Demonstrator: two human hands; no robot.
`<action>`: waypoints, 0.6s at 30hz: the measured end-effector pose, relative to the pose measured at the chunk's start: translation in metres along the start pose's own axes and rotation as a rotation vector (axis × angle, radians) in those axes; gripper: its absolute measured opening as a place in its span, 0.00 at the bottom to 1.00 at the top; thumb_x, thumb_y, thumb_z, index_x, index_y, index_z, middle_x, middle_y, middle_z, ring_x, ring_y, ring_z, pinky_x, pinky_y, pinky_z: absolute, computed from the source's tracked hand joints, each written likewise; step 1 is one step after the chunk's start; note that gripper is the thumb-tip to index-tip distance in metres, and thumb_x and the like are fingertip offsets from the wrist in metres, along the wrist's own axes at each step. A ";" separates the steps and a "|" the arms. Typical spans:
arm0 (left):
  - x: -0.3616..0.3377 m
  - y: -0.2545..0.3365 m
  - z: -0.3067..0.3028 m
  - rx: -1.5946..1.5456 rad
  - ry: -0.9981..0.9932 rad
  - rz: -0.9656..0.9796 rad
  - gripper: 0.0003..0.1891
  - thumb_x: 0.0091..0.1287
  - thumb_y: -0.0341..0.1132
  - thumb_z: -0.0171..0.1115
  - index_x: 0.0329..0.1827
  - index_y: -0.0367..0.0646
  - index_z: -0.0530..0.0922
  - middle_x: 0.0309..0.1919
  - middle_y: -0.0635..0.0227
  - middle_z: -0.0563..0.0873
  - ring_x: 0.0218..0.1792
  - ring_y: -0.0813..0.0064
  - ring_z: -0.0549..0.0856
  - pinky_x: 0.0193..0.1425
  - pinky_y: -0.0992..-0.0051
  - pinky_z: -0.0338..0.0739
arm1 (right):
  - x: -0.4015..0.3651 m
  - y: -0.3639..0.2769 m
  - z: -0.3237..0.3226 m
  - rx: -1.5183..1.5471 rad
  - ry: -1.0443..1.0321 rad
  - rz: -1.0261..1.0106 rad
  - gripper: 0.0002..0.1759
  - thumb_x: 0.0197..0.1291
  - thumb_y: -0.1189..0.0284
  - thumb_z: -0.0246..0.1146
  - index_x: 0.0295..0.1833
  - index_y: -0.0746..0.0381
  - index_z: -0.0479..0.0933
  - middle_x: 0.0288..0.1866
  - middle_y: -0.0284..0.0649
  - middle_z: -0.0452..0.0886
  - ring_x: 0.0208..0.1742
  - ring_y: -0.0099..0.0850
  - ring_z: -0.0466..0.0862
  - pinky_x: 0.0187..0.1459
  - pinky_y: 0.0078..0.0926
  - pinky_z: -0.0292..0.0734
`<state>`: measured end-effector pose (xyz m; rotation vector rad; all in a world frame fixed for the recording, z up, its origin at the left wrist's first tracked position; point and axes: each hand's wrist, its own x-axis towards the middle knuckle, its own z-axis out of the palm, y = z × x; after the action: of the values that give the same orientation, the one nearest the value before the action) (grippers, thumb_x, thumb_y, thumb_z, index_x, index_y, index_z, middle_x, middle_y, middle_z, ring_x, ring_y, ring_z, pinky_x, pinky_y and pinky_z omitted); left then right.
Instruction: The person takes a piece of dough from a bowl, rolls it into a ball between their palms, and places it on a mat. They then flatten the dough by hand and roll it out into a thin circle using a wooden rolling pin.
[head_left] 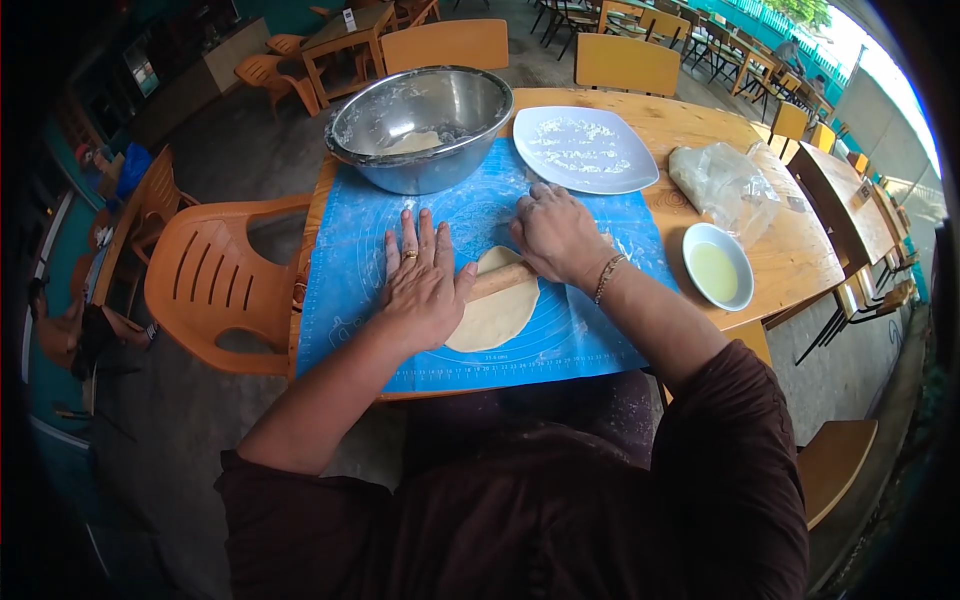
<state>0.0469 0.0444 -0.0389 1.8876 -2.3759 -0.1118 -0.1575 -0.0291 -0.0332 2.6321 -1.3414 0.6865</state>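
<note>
A flat round of dough (490,325) lies on a blue silicone mat (400,365) printed with rings and a ruler edge. Across the dough runs a wooden rolling pin (502,281). My left hand (425,275) rests flat over the pin's left end, fingers stretched out and floury, a ring on one finger. Curled around the pin's right end is my right hand (557,230), with a bracelet at the wrist. Part of the dough's upper left edge is hidden by my left hand.
Behind my left hand stands a large steel bowl (425,180) with dough inside. A floured white plate (585,180) sits beside it. To the right are a plastic bag (722,185) and a small bowl of yellowish liquid (718,272). An orange chair (215,270) stands left of the wooden table (800,250).
</note>
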 end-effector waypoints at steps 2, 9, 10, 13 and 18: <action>-0.006 0.002 -0.001 0.000 0.006 -0.011 0.37 0.80 0.51 0.35 0.78 0.24 0.50 0.79 0.36 0.42 0.81 0.40 0.35 0.81 0.44 0.30 | 0.002 -0.004 0.008 0.030 -0.150 0.090 0.21 0.68 0.58 0.54 0.50 0.67 0.77 0.53 0.60 0.78 0.58 0.53 0.77 0.64 0.45 0.70; -0.028 0.014 0.004 0.027 0.113 0.082 0.37 0.79 0.50 0.37 0.77 0.23 0.50 0.78 0.32 0.46 0.80 0.37 0.37 0.78 0.36 0.30 | -0.024 -0.013 -0.006 0.042 -0.272 0.152 0.35 0.71 0.51 0.49 0.71 0.69 0.65 0.66 0.62 0.70 0.72 0.58 0.66 0.72 0.53 0.59; -0.031 0.015 0.004 0.030 0.145 0.110 0.38 0.78 0.51 0.38 0.77 0.22 0.50 0.78 0.31 0.46 0.80 0.36 0.38 0.77 0.35 0.29 | -0.029 -0.013 -0.002 -0.004 -0.240 0.152 0.38 0.72 0.49 0.47 0.75 0.68 0.60 0.71 0.62 0.65 0.76 0.59 0.59 0.74 0.55 0.54; -0.038 0.017 0.004 0.009 0.140 0.150 0.39 0.77 0.51 0.40 0.76 0.20 0.53 0.77 0.29 0.47 0.80 0.35 0.39 0.78 0.36 0.31 | -0.036 -0.015 -0.004 -0.031 -0.251 0.166 0.43 0.74 0.45 0.43 0.79 0.68 0.53 0.79 0.63 0.55 0.82 0.58 0.48 0.78 0.56 0.45; -0.052 0.021 0.002 0.006 0.142 0.244 0.40 0.75 0.52 0.44 0.73 0.16 0.56 0.77 0.29 0.48 0.80 0.35 0.43 0.78 0.36 0.34 | -0.055 -0.021 -0.017 0.006 -0.288 0.190 0.45 0.74 0.43 0.40 0.80 0.69 0.51 0.80 0.63 0.52 0.83 0.57 0.45 0.79 0.56 0.42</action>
<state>0.0384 0.0997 -0.0405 1.5349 -2.4855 0.0479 -0.1744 0.0290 -0.0402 2.7114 -1.6834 0.3365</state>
